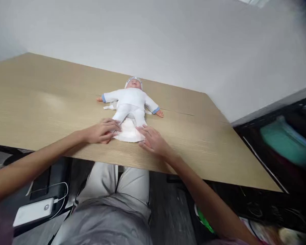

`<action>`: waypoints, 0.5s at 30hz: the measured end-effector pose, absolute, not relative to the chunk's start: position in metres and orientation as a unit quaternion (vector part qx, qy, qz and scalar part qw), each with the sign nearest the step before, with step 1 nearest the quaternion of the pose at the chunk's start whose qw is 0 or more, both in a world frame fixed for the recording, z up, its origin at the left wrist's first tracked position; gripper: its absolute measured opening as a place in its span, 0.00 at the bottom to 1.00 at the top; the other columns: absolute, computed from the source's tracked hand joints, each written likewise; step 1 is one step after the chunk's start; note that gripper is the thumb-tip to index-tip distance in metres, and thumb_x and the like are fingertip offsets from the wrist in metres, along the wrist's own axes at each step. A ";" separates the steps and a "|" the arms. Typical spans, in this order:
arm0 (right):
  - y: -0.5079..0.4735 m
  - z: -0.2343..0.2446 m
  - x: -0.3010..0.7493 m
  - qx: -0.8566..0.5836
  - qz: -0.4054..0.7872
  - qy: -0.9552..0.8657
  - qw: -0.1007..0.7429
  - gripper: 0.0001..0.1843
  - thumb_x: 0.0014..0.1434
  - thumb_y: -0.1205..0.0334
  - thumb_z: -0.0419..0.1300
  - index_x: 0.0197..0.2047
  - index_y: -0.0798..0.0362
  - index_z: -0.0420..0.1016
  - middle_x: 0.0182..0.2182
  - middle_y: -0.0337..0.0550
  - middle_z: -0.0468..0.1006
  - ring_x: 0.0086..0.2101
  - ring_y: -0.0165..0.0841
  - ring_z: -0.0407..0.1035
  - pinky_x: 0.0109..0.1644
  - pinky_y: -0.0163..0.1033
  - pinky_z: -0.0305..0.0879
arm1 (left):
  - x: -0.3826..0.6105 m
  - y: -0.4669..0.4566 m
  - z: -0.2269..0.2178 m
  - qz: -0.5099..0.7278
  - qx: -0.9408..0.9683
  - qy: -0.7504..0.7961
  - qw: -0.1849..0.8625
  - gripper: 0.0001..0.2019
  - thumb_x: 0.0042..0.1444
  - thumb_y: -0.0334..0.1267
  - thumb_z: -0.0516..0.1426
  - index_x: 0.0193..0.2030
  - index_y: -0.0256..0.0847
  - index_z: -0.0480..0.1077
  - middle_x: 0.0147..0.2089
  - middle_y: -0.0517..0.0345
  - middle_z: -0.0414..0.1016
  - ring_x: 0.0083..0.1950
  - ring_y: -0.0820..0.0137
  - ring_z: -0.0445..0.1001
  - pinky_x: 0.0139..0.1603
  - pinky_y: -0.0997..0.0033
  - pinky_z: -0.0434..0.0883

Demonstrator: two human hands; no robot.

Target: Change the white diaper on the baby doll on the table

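Observation:
A baby doll (131, 100) in a white suit and cap lies on its back on the wooden table (53, 102), head toward the wall. A white diaper (129, 132) is spread under its legs, toward me. My left hand (102, 131) rests at the diaper's left edge beside the doll's leg, fingers curled and pinching the cloth. My right hand (153, 140) lies at the diaper's right edge, fingers stretched flat on the table and touching the cloth.
A white wall stands behind the table. My legs in grey trousers (112, 204) are under the front edge. A white power bank with a cable (34, 210) lies at the lower left. Dark shelving with a teal object (288, 143) stands to the right.

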State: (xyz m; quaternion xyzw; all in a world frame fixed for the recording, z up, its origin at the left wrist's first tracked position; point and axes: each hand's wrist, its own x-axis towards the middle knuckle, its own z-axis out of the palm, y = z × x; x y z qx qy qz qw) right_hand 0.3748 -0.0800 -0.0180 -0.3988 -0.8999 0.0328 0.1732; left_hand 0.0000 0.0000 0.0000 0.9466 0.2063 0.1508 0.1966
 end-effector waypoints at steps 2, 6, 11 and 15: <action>-0.087 -0.020 0.364 -0.415 0.011 -0.894 0.170 0.46 0.80 0.34 0.57 0.88 0.52 0.56 0.77 0.63 0.71 0.79 0.58 0.61 0.83 0.70 0.60 | 0.000 -0.001 0.002 0.152 0.945 0.221 0.187 0.23 0.80 0.56 0.56 0.72 0.47 0.76 0.78 0.44 0.76 0.83 0.47 0.66 0.83 0.44 0.61; -0.095 -0.024 0.345 -0.462 -0.021 -0.870 0.170 0.35 0.81 0.51 0.60 0.85 0.50 0.65 0.75 0.59 0.75 0.78 0.56 0.62 0.83 0.65 0.62 | 0.005 -0.006 0.005 0.148 0.945 0.249 0.152 0.31 0.69 0.63 0.67 0.70 0.46 0.77 0.79 0.39 0.74 0.79 0.42 0.70 0.80 0.40 0.66; -0.092 -0.023 0.336 -0.502 -0.016 -0.845 0.187 0.29 0.79 0.70 0.52 0.77 0.52 0.77 0.68 0.56 0.82 0.74 0.52 0.69 0.78 0.58 0.69 | 0.018 -0.015 0.009 0.159 0.940 0.274 0.128 0.14 0.70 0.46 0.64 0.57 0.44 0.79 0.66 0.41 0.82 0.76 0.44 0.73 0.75 0.44 0.72; -0.081 -0.013 0.338 -0.521 0.021 -0.813 0.259 0.27 0.78 0.71 0.50 0.70 0.50 0.82 0.57 0.55 0.87 0.60 0.51 0.78 0.66 0.55 0.76 | 0.029 -0.012 0.022 0.211 0.897 0.353 0.164 0.13 0.73 0.43 0.55 0.55 0.43 0.78 0.54 0.46 0.85 0.59 0.51 0.82 0.62 0.52 0.78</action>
